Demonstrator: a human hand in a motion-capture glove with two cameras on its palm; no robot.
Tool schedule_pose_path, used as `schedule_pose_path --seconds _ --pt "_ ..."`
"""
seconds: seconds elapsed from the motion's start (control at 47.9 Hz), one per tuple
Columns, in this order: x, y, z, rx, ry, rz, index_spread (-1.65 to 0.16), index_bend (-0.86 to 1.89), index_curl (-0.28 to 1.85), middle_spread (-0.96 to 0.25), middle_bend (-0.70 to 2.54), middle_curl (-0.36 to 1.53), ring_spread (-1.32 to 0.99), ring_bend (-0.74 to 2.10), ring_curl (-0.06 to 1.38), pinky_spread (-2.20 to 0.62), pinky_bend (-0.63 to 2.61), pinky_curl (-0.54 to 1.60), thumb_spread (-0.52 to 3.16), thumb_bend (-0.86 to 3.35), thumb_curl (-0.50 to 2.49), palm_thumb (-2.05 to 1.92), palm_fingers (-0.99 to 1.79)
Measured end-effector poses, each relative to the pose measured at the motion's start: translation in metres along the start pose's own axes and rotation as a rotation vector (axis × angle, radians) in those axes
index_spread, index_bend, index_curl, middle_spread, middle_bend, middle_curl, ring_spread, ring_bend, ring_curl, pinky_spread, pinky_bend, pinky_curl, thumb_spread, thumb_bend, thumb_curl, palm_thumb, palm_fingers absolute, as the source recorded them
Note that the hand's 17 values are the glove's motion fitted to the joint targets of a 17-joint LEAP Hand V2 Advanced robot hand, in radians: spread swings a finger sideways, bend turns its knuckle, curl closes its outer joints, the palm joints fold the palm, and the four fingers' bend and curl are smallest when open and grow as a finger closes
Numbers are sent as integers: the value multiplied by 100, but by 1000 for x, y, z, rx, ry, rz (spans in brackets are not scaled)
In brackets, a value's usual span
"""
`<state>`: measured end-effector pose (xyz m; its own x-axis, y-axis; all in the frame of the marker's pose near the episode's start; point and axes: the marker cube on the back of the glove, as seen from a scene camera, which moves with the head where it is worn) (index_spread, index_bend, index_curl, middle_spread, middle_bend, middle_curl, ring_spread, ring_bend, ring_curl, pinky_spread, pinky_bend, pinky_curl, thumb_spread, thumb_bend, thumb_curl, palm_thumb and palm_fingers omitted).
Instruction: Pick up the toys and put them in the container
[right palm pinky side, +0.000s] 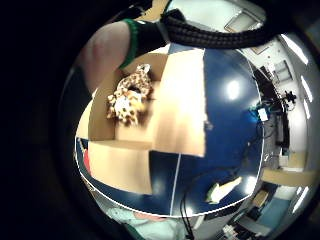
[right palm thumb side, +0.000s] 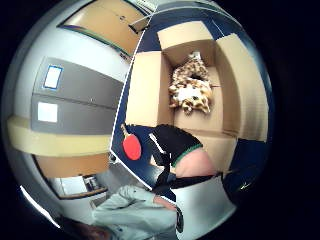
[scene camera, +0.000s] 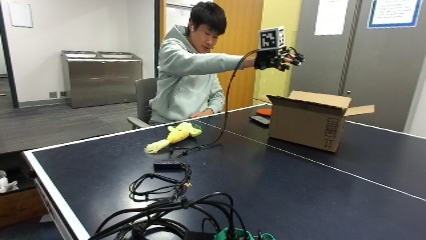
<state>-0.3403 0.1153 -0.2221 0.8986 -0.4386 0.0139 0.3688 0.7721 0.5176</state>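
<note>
Your black-gloved right hand hovers, fingers spread and holding nothing, directly above the open brown cardboard box, where the spotted plush giraffe lies below it, while the yellow plush toy waits well behind on the dark blue table.

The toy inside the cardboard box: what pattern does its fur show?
The plush toy has tan fur with brown spots, seen best in the thumb side palm view.

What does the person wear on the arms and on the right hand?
The right hand wears a black glove with a green edge at the wrist. Both arms are covered by the sleeves of a pale grey-green hooded sweatshirt. The other hand is not visible.
</note>
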Motion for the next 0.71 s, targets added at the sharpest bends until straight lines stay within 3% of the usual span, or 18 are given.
schedule_pose_path --seconds 0.084,0.313,0.564,0.71 --pt "83 3 -27 72 113 39 -25 13 30 -6 13 64 -9 43 39 -1 106 41 109 -3 64 7 -26" --pt "147 95 -85 218 -8 147 -25 15 30 -1 15 54 -3 37 36 4 93 35 122 0 54 10 -12" --pt "139 257 -97 117 -242 143 -25 17 31 0 18 49 -1 33 35 6 88 34 129 -1 46 14 -6" --pt "187 309 -71 60 -213 160 -26 17 32 1 18 47 0 27 33 6 86 33 130 -2 42 11 -7"
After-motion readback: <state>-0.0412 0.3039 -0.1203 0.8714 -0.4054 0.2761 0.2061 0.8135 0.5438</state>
